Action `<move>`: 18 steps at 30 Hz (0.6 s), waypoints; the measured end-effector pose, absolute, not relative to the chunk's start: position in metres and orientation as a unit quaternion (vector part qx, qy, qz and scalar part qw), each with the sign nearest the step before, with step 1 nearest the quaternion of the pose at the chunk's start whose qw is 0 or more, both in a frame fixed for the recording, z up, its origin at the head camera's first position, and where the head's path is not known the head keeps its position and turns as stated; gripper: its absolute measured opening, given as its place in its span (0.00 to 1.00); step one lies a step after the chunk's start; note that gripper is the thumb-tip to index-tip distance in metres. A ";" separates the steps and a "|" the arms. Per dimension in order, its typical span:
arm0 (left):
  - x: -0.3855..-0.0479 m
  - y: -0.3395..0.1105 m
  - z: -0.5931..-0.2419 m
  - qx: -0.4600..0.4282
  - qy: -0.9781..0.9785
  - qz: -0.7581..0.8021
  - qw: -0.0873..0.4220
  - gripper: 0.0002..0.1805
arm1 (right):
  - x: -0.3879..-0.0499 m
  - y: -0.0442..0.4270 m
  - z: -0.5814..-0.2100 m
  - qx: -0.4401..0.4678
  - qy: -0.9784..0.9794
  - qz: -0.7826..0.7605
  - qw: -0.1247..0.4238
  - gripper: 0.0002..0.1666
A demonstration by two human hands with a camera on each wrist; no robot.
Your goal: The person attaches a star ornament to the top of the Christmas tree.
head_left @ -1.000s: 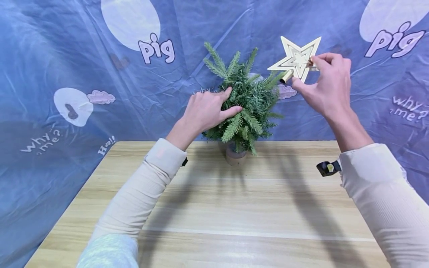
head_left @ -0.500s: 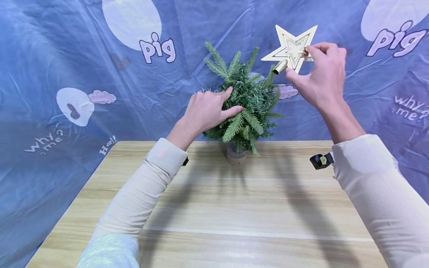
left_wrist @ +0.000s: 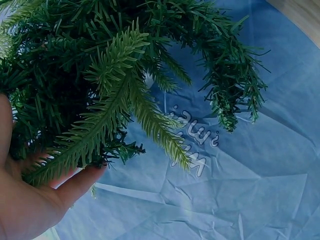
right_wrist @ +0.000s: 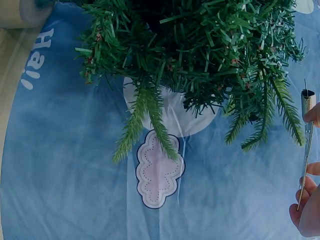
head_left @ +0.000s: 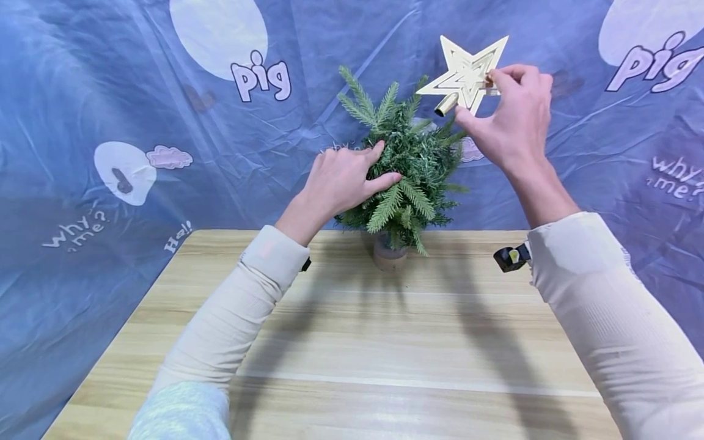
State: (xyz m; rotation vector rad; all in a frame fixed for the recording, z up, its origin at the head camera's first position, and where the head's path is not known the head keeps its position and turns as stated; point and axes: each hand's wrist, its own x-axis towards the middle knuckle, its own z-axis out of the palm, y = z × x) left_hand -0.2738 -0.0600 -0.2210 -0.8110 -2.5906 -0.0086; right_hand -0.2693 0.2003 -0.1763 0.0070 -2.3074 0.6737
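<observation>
A small green artificial tree (head_left: 409, 159) stands upright in a round base (head_left: 389, 255) near the table's back edge. My left hand (head_left: 338, 183) reaches into its left side, thumb and forefinger around the foliage; in the left wrist view the hand (left_wrist: 35, 200) has branches between thumb and fingers. A gold star (head_left: 467, 73) with a short hollow tube (head_left: 446, 104) is pinched in my right hand (head_left: 514, 116), above and right of the tree. Seen edge-on in the right wrist view, the star (right_wrist: 305, 175) has its tube (right_wrist: 308, 101) beside the branch tips.
A wooden table (head_left: 385, 342) lies under both arms. Behind it hangs a creased blue cloth (head_left: 264, 159) with printed words and clouds, close behind the tree. A small black device (head_left: 511, 258) is on the right wrist.
My right hand has carried the star leftward and up, closer over the tree's right side. My left hand keeps its place in the branches.
</observation>
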 end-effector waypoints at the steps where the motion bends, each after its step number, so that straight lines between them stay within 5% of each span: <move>1: -0.274 -0.060 -0.221 -0.291 -0.932 -0.003 0.214 0.44 | -0.270 0.200 -0.177 0.004 -0.895 0.261 0.362 0.37; 18: -0.274 -0.059 -0.223 -0.293 -0.931 -0.002 0.217 0.44 | -0.274 0.194 -0.174 0.008 -0.902 0.250 0.351 0.36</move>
